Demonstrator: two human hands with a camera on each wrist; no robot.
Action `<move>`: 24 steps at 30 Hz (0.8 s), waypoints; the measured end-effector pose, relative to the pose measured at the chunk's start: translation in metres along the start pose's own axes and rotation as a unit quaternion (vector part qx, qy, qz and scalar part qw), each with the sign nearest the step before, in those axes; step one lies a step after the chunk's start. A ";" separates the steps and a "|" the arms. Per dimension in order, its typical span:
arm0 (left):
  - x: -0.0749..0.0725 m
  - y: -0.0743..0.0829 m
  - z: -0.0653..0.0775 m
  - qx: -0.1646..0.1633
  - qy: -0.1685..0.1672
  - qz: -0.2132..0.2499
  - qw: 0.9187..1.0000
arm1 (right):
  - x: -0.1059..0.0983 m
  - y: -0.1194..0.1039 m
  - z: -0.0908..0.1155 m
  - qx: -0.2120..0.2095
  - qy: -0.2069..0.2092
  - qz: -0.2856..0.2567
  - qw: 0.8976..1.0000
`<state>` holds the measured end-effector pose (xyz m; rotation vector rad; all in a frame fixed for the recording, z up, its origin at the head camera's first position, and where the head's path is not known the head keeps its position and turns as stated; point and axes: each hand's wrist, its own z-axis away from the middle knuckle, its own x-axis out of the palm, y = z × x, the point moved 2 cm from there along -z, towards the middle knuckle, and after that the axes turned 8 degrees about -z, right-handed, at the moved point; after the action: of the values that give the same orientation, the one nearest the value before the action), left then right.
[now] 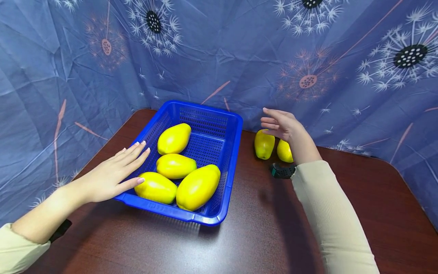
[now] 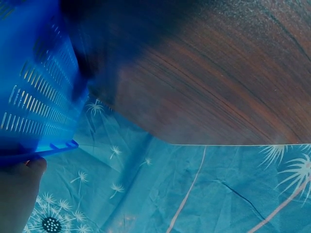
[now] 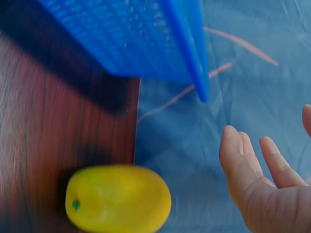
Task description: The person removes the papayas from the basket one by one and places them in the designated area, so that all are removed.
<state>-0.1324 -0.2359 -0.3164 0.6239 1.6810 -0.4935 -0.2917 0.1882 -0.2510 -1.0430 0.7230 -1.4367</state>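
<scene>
A blue plastic basket (image 1: 237, 152) holds several yellow fruits that look like mangoes, one of them a large mango (image 1: 198, 188) at its near right. My left hand (image 1: 114, 173) lies palm down over the basket's left rim, fingers straight, the thumb near the closest-left mango (image 1: 156, 187). Nothing is gripped in it. To the right of the basket, my right hand (image 1: 280, 125) hovers with fingers extended and nothing held, above a mango (image 1: 264, 146). In the right wrist view that mango (image 3: 119, 199) lies apart from the fingers. Another yellow fruit (image 1: 284, 151) is partly covered by the right wrist.
The brown wooden table (image 1: 253, 228) carries the basket and the loose fruits. A blue cloth (image 1: 232, 53) printed with dandelions hangs behind the table and along its sides. A dark wristband (image 1: 282, 171) shows below the right wrist.
</scene>
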 end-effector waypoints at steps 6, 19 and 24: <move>0.001 -0.001 0.000 0.002 0.002 -0.001 1.000 | 0.026 0.004 -0.010 -0.001 -0.013 -0.001 1.000; 0.002 -0.001 0.000 0.000 0.005 -0.004 1.000 | 0.081 0.021 -0.028 -0.006 -0.023 -0.027 0.999; 0.002 -0.001 0.000 0.004 0.009 -0.002 1.000 | 0.100 0.027 -0.032 0.002 -0.018 -0.030 0.999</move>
<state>-0.1333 -0.2367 -0.3183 0.6338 1.6983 -0.4992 -0.3029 0.0820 -0.2695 -1.0924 0.6671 -1.4657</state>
